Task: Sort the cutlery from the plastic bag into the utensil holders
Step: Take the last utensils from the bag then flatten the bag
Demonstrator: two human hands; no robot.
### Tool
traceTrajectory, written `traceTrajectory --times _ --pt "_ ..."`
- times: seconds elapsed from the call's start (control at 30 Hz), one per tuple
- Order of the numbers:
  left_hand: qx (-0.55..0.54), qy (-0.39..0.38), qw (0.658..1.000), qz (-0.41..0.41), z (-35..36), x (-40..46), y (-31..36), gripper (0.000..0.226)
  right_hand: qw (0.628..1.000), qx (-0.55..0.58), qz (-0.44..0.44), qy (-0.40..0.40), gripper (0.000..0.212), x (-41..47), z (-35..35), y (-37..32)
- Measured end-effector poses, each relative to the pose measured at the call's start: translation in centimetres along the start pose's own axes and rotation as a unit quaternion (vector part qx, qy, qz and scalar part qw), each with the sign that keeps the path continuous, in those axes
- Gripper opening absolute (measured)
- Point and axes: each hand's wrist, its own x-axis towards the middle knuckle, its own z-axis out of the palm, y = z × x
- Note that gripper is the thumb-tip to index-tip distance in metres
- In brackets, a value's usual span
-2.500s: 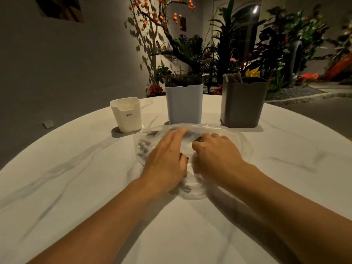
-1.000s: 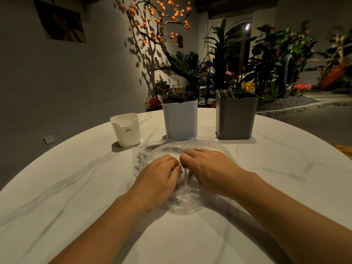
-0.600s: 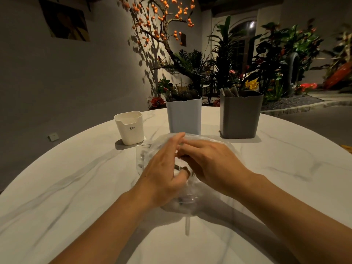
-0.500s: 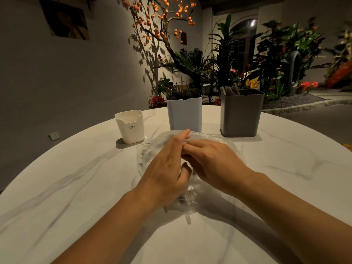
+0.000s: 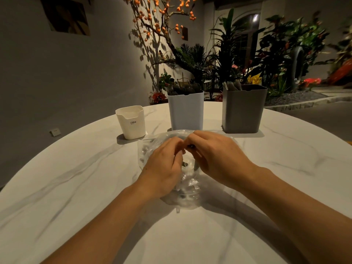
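Now both hands, left and right, have curled back in, pinching the bag mouth. Nothing's out yet; holders wait.

One legible marking found. The short white holder, standing on the table left of centre in the frame, carries the dark printed letters "CRBW" on its front face, below the notch in its rim. A finer line of print sits directly under those letters; too small to read. No readable text shows on the other two holders, the bag or the wall.
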Motion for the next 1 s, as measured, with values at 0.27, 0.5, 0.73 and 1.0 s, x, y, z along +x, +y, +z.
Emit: traceTrajectory --times 0.27,0.5,0.73,1.0 --pt "-0.072 -0.047 0.996 -0.036 -0.7 0.2 1.2 0.044 0.999 0.026 -0.013 0.036 0.033 0.8 -0.9 -0.9" --pt "-0.2 -0.021 0.98 -0.007 -1.1 -0.3 2.6 0.018 0.994 0.084 -0.033 0.06 0.024 1.8 -1.3 -2.4" --pt "-0.169 0.02 0.985 -0.005 -0.9 0.7 2.1 0.019 0.918 0.359 0.16 0.056 0.023 2.4 -2.6 -2.9" --pt "-0.438 0.131 0.879 -0.139 -3.2 2.0 2.2 0.026 0.931 0.255 0.259 -0.013 0.021 1.5 -1.7 -1.5"
